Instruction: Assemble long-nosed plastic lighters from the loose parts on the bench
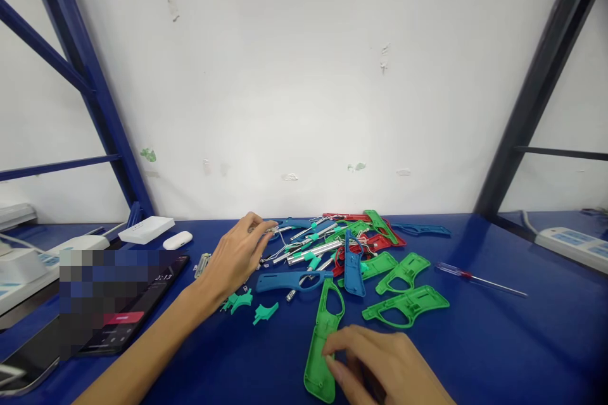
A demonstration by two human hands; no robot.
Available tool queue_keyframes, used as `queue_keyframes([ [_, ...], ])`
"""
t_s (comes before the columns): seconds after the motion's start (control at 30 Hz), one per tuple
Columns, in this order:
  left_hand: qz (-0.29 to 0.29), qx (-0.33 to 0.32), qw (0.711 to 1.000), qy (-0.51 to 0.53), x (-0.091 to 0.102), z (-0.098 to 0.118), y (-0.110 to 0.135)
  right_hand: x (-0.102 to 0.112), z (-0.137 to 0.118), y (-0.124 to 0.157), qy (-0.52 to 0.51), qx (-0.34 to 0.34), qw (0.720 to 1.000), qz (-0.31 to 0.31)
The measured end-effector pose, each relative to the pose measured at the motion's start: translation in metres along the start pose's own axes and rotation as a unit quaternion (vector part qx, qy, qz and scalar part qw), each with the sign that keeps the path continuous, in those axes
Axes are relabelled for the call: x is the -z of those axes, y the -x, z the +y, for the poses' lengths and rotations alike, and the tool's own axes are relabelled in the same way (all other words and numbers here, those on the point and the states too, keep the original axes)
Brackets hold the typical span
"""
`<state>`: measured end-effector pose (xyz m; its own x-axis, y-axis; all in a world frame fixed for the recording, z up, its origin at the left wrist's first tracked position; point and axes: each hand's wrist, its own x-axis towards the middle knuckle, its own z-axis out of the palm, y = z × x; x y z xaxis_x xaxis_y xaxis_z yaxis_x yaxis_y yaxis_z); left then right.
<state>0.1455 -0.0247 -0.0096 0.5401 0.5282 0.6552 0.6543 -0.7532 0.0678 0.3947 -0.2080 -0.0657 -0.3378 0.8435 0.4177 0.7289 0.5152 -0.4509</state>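
"While the blue bench (247, 364) carries everything, where are the hands?"

"Left hand (234, 257) pinches beside the pile (313, 252); right hand (382, 361) curls at the near green shell (317, 354), grip unclear."

"How should that shell handle?"

"Probably light, stiff, slick; take its side edges."

"Left's silvery piece (272, 228)?"

"Tiny, perhaps fragile; pinch lightly."

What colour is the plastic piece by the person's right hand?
The plastic piece is green; it shows best in the head view.
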Motion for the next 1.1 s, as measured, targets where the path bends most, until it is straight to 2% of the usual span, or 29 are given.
queue_keyframes([
  [0.1,0.015,0.009,0.999,0.028,0.008,0.007,0.0,0.02,-0.01,-0.028,0.033,0.012,0.997,0.064],
  [0.2,0.034,0.023,0.997,0.067,0.019,0.021,0.004,0.04,-0.016,-0.064,0.069,0.027,0.994,0.084],
  [0.3,0.054,0.058,0.992,0.103,0.029,0.041,0.017,0.05,-0.015,-0.095,0.057,0.038,0.996,0.056],
  [0.4,0.065,0.112,0.982,0.134,0.033,0.057,0.034,0.044,-0.011,-0.113,0.009,0.055,0.998,0.025],
  [0.5,0.069,0.165,0.971,0.158,0.032,0.065,0.046,0.033,-0.008,-0.117,-0.058,0.058,0.997,-0.008],
  [0.63,0.041,0.205,0.959,0.189,0.028,0.069,0.049,0.023,-0.007,-0.11,-0.138,0.031,0.989,-0.041],
  [0.87,-0.027,0.201,0.953,0.223,0.025,0.076,0.046,0.018,-0.003,-0.106,-0.187,0.016,0.981,-0.04],
  [1.1,-0.056,0.21,0.95,0.225,0.026,0.086,0.048,0.009,0.001,-0.104,-0.199,0.007,0.979,-0.041],
])
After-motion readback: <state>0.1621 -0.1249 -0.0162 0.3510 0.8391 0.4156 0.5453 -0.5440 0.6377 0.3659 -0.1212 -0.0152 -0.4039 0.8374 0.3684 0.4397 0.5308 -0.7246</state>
